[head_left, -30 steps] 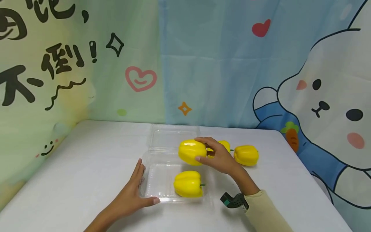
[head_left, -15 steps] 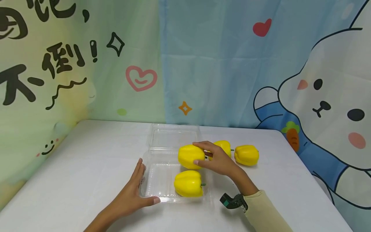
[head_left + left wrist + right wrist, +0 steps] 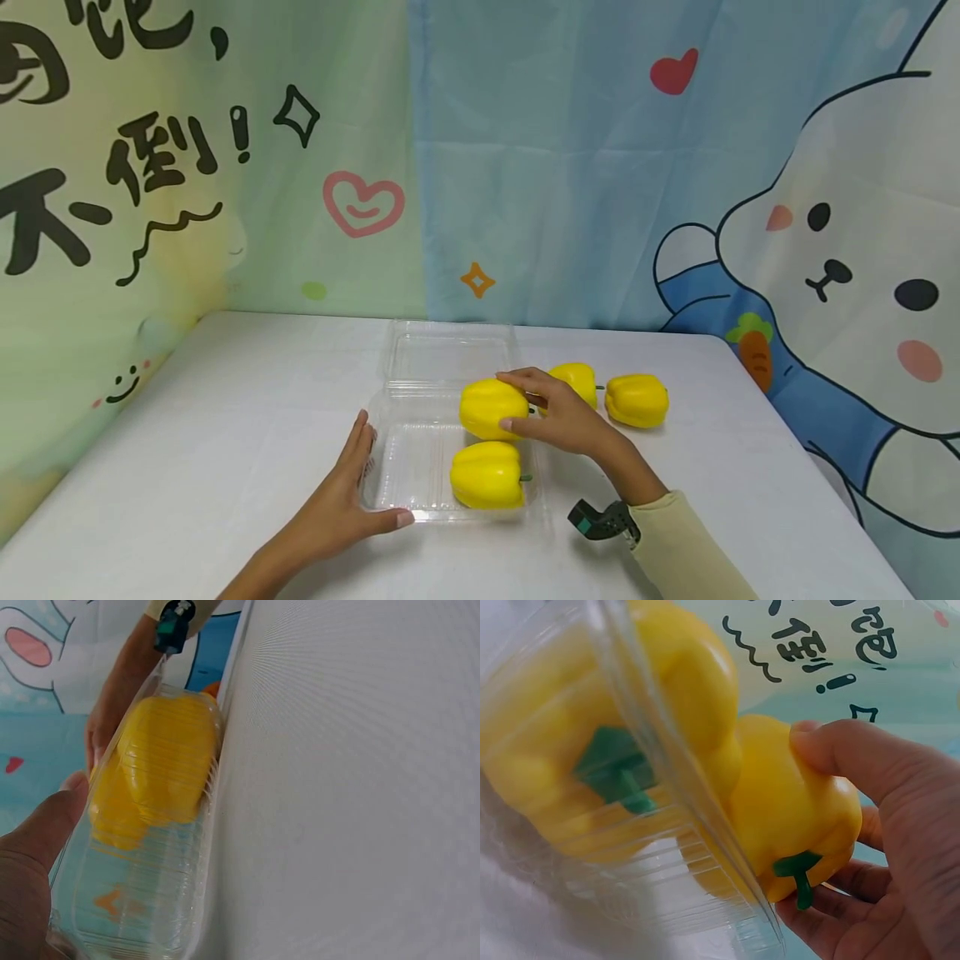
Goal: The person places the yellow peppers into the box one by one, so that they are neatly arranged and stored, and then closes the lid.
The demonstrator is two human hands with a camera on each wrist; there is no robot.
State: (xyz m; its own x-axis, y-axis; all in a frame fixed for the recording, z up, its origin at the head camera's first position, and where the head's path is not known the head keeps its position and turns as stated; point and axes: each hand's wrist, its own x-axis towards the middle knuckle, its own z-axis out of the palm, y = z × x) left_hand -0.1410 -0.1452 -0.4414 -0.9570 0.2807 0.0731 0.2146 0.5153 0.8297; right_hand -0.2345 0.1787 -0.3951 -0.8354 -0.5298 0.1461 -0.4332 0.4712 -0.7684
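A clear plastic clamshell box [image 3: 408, 467] lies on the table with its lid [image 3: 450, 350] folded back. One yellow bell pepper [image 3: 486, 477] sits in its near right part. Behind that, my right hand [image 3: 566, 417] grips a second yellow bell pepper [image 3: 491, 408] by its stem end; in the right wrist view thumb and fingers hold this pepper [image 3: 791, 802] beside the first. My left hand [image 3: 337, 500] rests against the box's left side, thumb at the front edge and fingers straight. In the left wrist view the thumb [image 3: 56, 814] touches the box wall [image 3: 142, 900].
Two more yellow bell peppers, a nearer one [image 3: 637, 401] and one partly behind my right hand [image 3: 576, 382], lie right of the box on the white table [image 3: 225, 433]. A printed cloth [image 3: 540, 167] hangs behind the table. A dark device [image 3: 603, 518] sits at my right wrist.
My right hand has lowered the held pepper slightly toward me into the box, right behind the first pepper. My left hand has stayed at the box's side.
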